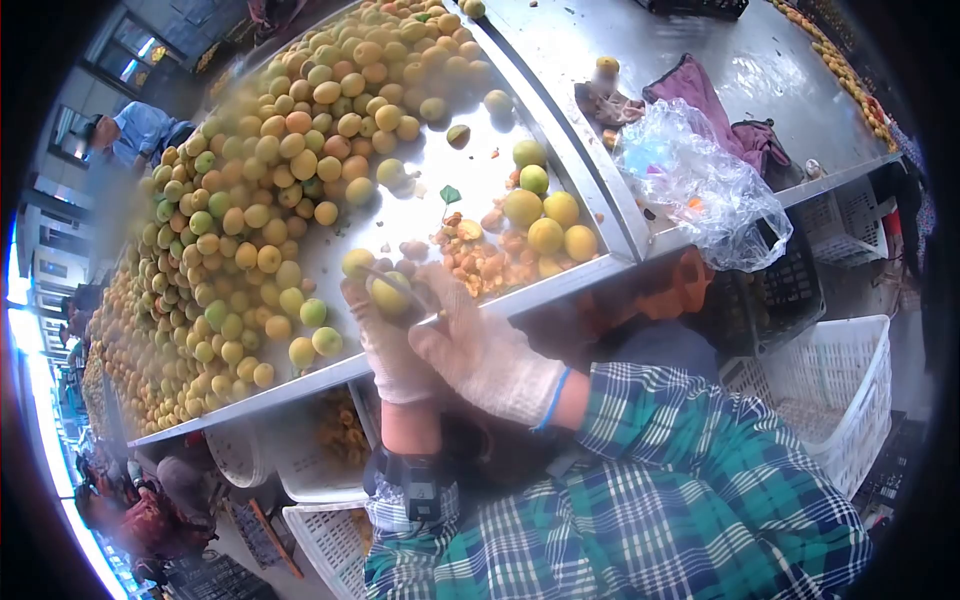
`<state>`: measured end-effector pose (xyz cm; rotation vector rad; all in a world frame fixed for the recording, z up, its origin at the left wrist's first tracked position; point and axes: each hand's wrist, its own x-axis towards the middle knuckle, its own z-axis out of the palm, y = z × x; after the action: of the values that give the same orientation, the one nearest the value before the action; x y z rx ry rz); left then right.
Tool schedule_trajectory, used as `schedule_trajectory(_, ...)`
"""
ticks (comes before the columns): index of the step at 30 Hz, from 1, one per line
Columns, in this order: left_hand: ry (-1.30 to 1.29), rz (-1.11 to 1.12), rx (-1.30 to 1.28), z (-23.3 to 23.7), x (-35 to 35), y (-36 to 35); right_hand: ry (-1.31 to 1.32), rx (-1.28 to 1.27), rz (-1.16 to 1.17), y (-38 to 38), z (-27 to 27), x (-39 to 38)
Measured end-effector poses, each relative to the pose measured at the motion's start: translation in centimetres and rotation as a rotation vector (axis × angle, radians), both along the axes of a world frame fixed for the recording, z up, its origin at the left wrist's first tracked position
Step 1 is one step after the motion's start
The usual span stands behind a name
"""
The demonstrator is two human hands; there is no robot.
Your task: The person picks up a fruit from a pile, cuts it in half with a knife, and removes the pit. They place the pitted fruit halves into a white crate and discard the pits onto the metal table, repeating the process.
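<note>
Both my hands wear pale work gloves and meet at the front edge of the metal sorting table. My left hand [385, 345] is closed around a yellow-green apricot [390, 293]. Another apricot [357, 263] shows just beyond its fingertips. My right hand [495, 355] is against the same fruit from the right, its thumb toward the left hand and its fingers curled. A thin blurred streak crosses the fruit near these fingers; I cannot tell what the right hand grips. Just beyond it lies a heap of orange apricot pieces [480, 268].
A large apricot pile [290, 170] covers the table's left. Several bigger fruits [545, 235] sit in the right corner by the metal rim [560, 283]. A clear plastic bag [700, 190] and purple cloth [690, 95] lie farther right. White crates [865, 400] stand below; people work at left.
</note>
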<state>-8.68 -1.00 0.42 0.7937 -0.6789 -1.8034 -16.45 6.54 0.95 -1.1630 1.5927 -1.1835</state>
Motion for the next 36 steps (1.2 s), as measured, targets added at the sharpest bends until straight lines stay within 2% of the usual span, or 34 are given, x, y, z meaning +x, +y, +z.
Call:
schedule_trajectory(3, 0.022, -0.085, -0.057, -0.8, 0.6, -0.5, 0.123, 0.06, -0.003, 0.4, 0.2, 0.2)
schedule_trajectory(5, 0.055, -0.088, -0.052, -0.7, 0.6, -0.6, 0.156, 0.052, -0.01, 0.3, 0.3, 0.2)
schedule_trajectory(6, -0.014, -0.011, -0.045, -0.5, 0.2, -0.4, 0.156, 0.049, -0.009, 0.3, 0.3, 0.1)
schedule_trajectory(8, -0.003, -0.018, -0.064, 0.2, 0.0, -0.3, 0.189, 0.127, -0.008, 0.2, 0.7, 0.2)
schedule_trajectory(12, 0.027, -0.048, -0.071, 0.3, 0.2, -0.4, 0.184, 0.056, -0.032, 0.1, 0.2, 0.5)
schedule_trajectory(17, 0.005, -0.081, -0.122, 0.4, 0.5, -0.1, 0.18, 0.246, -0.003, 0.0, 1.5, 0.8)
schedule_trajectory(19, 0.011, -0.09, -0.134, 0.3, 0.5, 0.1, 0.215, 0.164, -0.035, 0.0, 0.2, 1.4)
schedule_trajectory(23, -0.089, -0.062, -0.181, -0.3, 0.8, 0.0, 0.227, -0.021, -0.086, 0.1, -1.2, 1.7)
schedule_trajectory(25, -0.113, -0.072, -0.176, -0.9, 1.5, 0.1, 0.214, 0.032, -0.024, -0.1, -0.9, 1.6)
schedule_trajectory(26, -0.354, -0.062, -0.315, -2.1, 2.5, -0.1, 0.21, 0.082, 0.026, -0.2, -0.4, 0.9)
schedule_trajectory(27, -0.569, -0.062, -0.472, -3.0, 2.9, -0.4, 0.383, -0.096, 0.05, -0.8, -3.4, 1.4)
schedule_trajectory(28, -0.571, -0.14, -0.211, -3.6, 3.6, -0.8, 0.253, -0.088, 0.052, -0.5, -2.0, 0.8)
schedule_trajectory(29, -0.358, -0.361, -0.371, -5.3, 4.0, -2.7, 0.142, -0.093, 0.041, -0.4, -0.8, 0.1)
schedule_trajectory(30, -0.302, -0.335, -0.481, -7.0, 4.5, -3.4, 0.242, -0.351, -0.036, -1.7, -4.6, 1.4)
schedule_trajectory(31, -0.558, -0.196, -0.703, -5.9, 3.7, -2.9, 0.118, 0.014, 0.102, 0.5, 0.4, -0.6)
schedule_trajectory(33, -0.108, -0.162, -0.336, -1.1, 1.2, 1.4, 0.448, -0.451, -0.052, -4.4, -12.1, 3.4)
schedule_trajectory(35, -0.194, -0.163, -0.318, 0.5, 1.7, 2.8, 0.505, -0.116, 0.052, -0.1, -3.5, 2.6)
schedule_trajectory(36, -0.247, -0.165, -0.334, 1.1, 1.8, 3.3, 0.378, -0.134, 0.012, 1.0, -2.5, 2.2)
